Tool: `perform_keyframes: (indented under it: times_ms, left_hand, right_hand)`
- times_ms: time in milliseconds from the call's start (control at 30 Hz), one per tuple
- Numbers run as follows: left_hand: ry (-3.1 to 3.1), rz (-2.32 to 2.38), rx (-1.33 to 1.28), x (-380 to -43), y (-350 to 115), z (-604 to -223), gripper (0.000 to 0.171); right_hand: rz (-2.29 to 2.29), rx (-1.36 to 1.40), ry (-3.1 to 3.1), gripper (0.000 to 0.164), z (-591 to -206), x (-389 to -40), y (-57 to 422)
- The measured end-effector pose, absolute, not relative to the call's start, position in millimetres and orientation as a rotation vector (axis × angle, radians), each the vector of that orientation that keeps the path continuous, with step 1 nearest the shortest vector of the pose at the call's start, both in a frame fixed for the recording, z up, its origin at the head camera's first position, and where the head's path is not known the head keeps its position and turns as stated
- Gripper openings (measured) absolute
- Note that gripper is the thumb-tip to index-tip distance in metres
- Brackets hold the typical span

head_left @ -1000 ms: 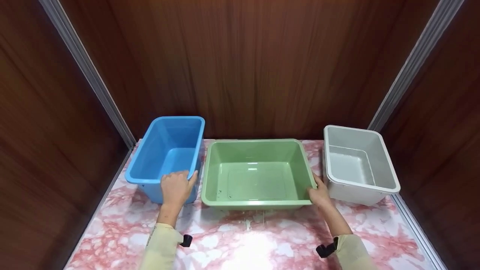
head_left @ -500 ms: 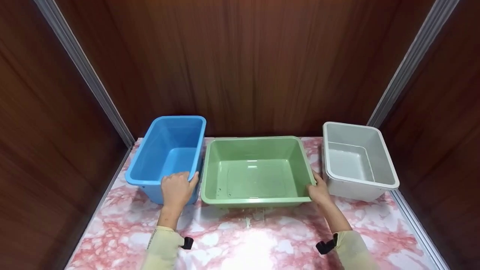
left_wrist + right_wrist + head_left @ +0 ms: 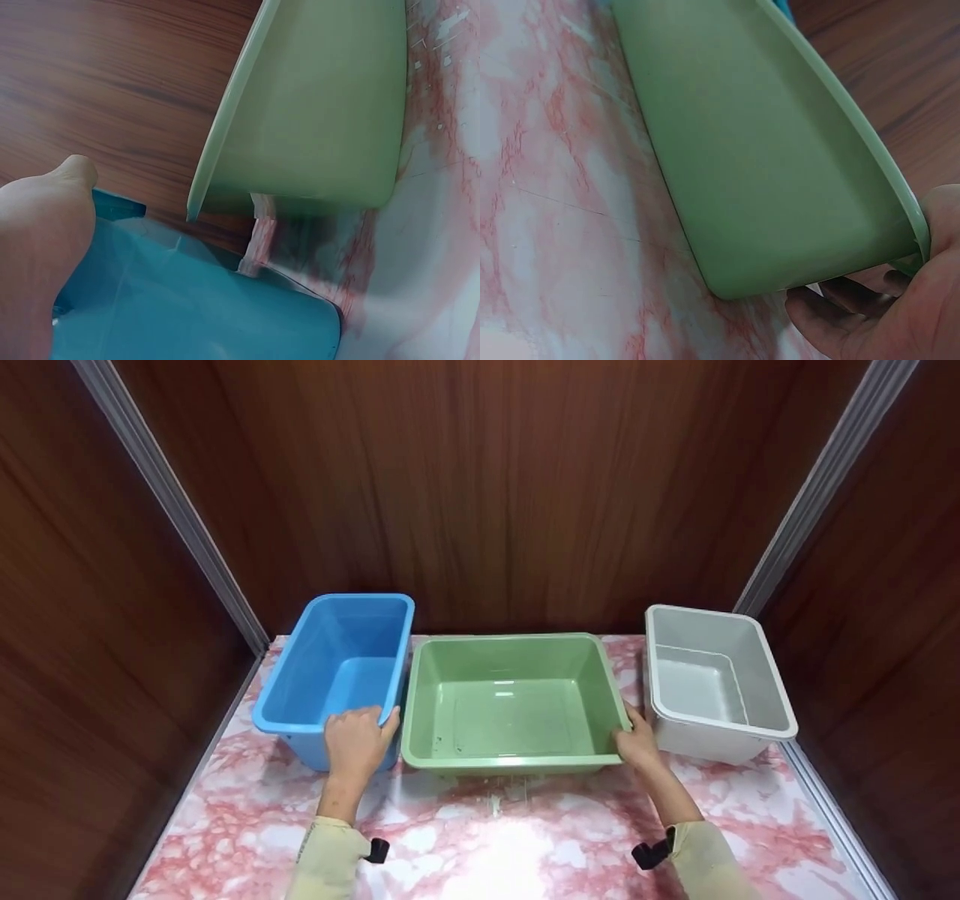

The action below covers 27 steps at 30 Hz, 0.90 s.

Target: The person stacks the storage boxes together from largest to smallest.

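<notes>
A deep blue plastic bin (image 3: 300, 682) stands at the left in the head view. My left hand (image 3: 356, 741) grips its front rim near the right corner, thumb over the edge; the fingers inside are hidden. Beside it, in the middle, is a wide, shallower green plastic basin (image 3: 510, 720), with dark specks on its floor. My right hand (image 3: 639, 744) holds the basin's rim at the front right corner. In the right wrist view, fingers (image 3: 821, 319) curl below the rim. A narrow gap separates bin and basin in the left wrist view.
A light grey plastic bin (image 3: 712, 690) stands at the right, a short way from my right hand. The tabletop (image 3: 450, 847) has a red and white marbled cover, with whitish marks before the basin. Dark wood panels (image 3: 480, 495) rise behind and at both sides.
The blue bin, with my left hand on it, has shifted slightly right and towards me, nearer the green basin. My right hand keeps its hold. The head view has shifted slightly.
</notes>
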<state>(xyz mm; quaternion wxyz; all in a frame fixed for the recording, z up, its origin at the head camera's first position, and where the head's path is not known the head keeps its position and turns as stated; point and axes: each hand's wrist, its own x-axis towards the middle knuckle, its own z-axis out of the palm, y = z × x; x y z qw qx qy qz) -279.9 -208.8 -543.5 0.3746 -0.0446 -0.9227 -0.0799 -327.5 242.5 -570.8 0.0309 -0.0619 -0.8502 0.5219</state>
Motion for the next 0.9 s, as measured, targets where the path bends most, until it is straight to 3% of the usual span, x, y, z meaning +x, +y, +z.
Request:
perform_keyframes:
  times_ms: [900]
  left_hand:
    - [-2.413,-0.210,-0.072,-280.4,-210.0,-547.6,0.053]
  right_hand:
    - [1.615,-0.216,-2.638,0.069,-572.8,-331.6,239.5]
